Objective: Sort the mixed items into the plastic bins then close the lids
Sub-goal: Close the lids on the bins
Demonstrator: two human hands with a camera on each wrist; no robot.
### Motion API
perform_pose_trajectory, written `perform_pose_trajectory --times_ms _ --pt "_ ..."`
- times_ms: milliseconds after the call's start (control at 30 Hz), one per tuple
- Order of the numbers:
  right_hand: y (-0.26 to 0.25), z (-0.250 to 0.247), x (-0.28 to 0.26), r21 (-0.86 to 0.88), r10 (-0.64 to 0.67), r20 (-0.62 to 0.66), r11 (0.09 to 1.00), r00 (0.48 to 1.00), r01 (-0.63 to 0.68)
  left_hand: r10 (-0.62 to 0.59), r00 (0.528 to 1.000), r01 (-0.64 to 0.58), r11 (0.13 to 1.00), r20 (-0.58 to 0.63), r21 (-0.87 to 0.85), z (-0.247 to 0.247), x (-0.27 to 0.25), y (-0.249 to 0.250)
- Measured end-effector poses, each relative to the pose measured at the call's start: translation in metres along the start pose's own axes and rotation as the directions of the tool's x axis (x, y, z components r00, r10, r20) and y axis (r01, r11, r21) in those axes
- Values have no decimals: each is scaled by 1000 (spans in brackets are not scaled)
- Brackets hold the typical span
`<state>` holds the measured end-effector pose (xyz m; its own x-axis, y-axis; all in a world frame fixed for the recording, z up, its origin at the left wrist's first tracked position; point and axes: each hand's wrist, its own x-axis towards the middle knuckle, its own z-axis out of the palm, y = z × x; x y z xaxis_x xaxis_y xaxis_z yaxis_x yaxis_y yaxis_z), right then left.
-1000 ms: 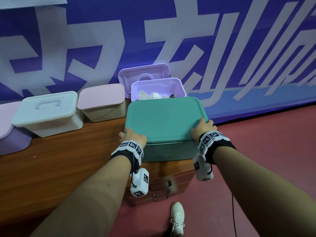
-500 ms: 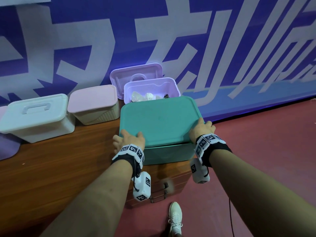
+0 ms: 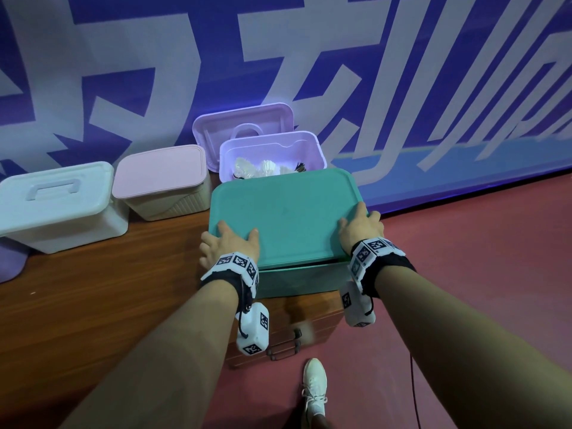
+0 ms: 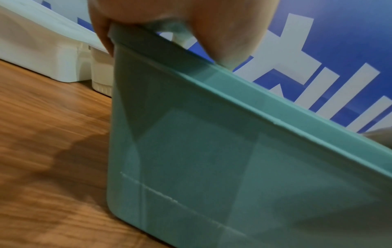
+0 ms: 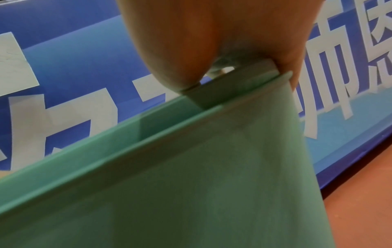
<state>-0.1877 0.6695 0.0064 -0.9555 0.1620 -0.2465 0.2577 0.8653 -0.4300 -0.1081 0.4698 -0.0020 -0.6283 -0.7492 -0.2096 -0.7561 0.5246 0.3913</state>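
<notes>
A teal bin point(image 3: 297, 280) stands at the right end of the wooden desk point(image 3: 93, 305) with its teal lid point(image 3: 284, 218) lying on top. My left hand point(image 3: 229, 243) lies flat on the lid's near-left corner with fingers spread. My right hand point(image 3: 359, 227) presses the near-right corner the same way. In the left wrist view the left hand point(image 4: 169, 13) bears on the lid edge point(image 4: 169, 50) above the bin wall point(image 4: 233, 159). The right wrist view shows the right hand point(image 5: 212, 33) on the lid corner point(image 5: 233, 82), a thin seam below it.
Behind the teal bin an open lilac bin point(image 3: 272, 150) holds white feathery items point(image 3: 266, 168); its lid point(image 3: 241, 131) leans on the blue wall. A pink-lidded beige bin point(image 3: 161, 168) and a white lidded bin point(image 3: 55, 193) stand left. Drawer handles point(image 3: 284, 345) and a shoe point(image 3: 314, 385) show below.
Both hands stay at the lid's near corners, and their fingers have stretched out flatter across the lid. The head view has shifted slightly.
</notes>
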Motion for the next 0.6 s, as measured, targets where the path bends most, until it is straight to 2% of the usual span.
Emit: perform_pose_trajectory --times_ms 267,600 --pt "2 0 -1 -11 -20 -16 1000 1000 20 15 998 -15 1000 -57 5 2 -1 1" --pt "9 -3 -5 -17 -30 -2 999 1000 30 21 998 -21 1000 -56 -1 3 -7 1"
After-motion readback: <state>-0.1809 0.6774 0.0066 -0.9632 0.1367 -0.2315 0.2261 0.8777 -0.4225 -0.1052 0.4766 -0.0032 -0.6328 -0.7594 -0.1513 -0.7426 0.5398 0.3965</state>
